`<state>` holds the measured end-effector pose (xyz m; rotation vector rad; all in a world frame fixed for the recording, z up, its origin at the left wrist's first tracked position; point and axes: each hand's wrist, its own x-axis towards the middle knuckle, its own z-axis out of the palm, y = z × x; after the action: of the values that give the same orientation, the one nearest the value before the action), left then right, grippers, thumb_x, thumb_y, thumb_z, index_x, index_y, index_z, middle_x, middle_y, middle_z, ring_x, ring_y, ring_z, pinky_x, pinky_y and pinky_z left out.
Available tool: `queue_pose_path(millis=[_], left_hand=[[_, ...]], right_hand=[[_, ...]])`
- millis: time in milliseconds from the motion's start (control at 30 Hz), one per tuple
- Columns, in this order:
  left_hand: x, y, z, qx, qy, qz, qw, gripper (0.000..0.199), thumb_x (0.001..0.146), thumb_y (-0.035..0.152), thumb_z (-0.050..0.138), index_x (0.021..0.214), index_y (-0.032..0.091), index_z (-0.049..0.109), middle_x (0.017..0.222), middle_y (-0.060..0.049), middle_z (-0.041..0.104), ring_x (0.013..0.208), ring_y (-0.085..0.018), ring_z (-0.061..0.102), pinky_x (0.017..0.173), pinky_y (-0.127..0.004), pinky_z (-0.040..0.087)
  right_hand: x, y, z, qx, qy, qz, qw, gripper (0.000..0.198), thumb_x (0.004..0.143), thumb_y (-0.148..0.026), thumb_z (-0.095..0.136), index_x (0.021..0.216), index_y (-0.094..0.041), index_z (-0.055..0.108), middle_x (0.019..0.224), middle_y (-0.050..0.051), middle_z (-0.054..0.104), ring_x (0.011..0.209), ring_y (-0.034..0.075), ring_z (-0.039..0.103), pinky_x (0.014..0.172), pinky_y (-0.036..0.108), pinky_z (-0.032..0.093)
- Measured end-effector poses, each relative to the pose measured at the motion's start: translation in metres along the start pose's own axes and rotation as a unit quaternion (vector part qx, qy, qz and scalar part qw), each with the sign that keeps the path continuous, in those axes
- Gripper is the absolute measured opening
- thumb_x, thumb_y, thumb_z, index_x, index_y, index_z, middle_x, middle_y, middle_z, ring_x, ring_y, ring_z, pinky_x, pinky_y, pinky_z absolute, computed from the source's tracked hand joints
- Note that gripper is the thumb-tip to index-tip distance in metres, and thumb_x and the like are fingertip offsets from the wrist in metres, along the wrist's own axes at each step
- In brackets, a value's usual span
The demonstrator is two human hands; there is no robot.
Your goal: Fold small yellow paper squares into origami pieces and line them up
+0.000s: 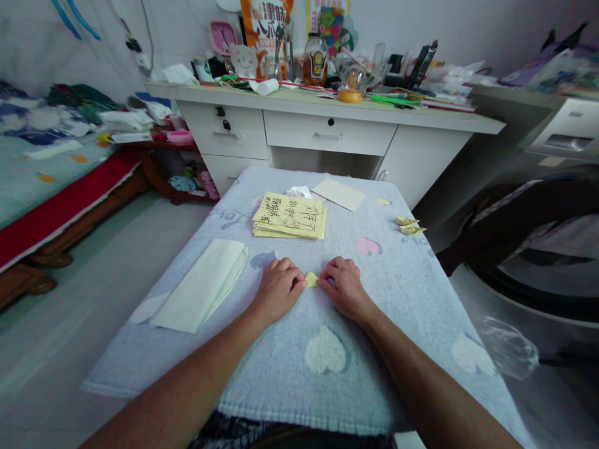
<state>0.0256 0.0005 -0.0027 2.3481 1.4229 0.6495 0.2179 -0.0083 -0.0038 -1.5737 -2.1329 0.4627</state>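
Between my two hands is a small folded piece of yellow paper (311, 280), low over the cloth-covered table (402, 349). My left hand (281, 284) is closed, thumb and fingers pinching the paper's left end. At its right end, the fingers of my right hand (344, 284) pinch it too. Just beyond my hands lies a stack of yellow paper sheets (290, 215) with black handwriting. Folded yellow paper shapes (410, 226) sit near the table's right edge. To the left rests a folded pale sheet (206, 284).
A cream card (339, 194) and a crumpled white wrapper (299, 192) lie at the table's far side. Behind stands a white desk (299, 118) crowded with jars and packets. A bed (60, 187) is at left, a washing machine (552, 249) at right, near a clear plastic bag (508, 346).
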Motion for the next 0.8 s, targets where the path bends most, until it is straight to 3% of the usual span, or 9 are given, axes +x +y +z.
queue_pose_path(millis=[600, 700, 800], left_hand=[[-0.0016, 0.0051, 0.0041, 0.068, 0.004, -0.049, 0.996, 0.012, 0.083, 0.027, 0.057, 0.074, 0.021, 0.059, 0.090, -0.004, 0.056, 0.087, -0.023, 0.047, 0.075, -0.035, 0.034], [-0.0012, 0.0042, 0.0029, 0.050, 0.013, -0.048, 0.997, 0.005, 0.081, 0.026, 0.060, 0.084, 0.022, 0.062, 0.091, -0.003, 0.057, 0.090, -0.023, 0.047, 0.078, -0.036, 0.035], [0.0000, 0.0016, 0.0008, 0.008, 0.004, -0.012, 1.000, 0.020, 0.081, 0.022, 0.060, 0.099, 0.027, 0.066, 0.097, -0.003, 0.057, 0.094, -0.023, 0.047, 0.082, -0.037, 0.035]], right_hand=[[0.0006, -0.0063, 0.0057, -0.072, 0.019, 0.023, 0.997, 0.013, 0.084, -0.030, 0.061, 0.076, -0.020, 0.062, 0.092, 0.008, 0.054, 0.088, 0.023, 0.043, 0.074, 0.036, 0.031], [0.0003, -0.0072, 0.0059, -0.077, 0.017, 0.026, 0.997, 0.013, 0.085, -0.029, 0.060, 0.076, -0.020, 0.062, 0.093, 0.008, 0.054, 0.089, 0.024, 0.042, 0.074, 0.037, 0.031], [0.0010, -0.0077, 0.0059, -0.083, 0.011, 0.032, 0.996, 0.013, 0.085, -0.030, 0.060, 0.076, -0.020, 0.062, 0.094, 0.008, 0.055, 0.089, 0.024, 0.042, 0.075, 0.037, 0.031]])
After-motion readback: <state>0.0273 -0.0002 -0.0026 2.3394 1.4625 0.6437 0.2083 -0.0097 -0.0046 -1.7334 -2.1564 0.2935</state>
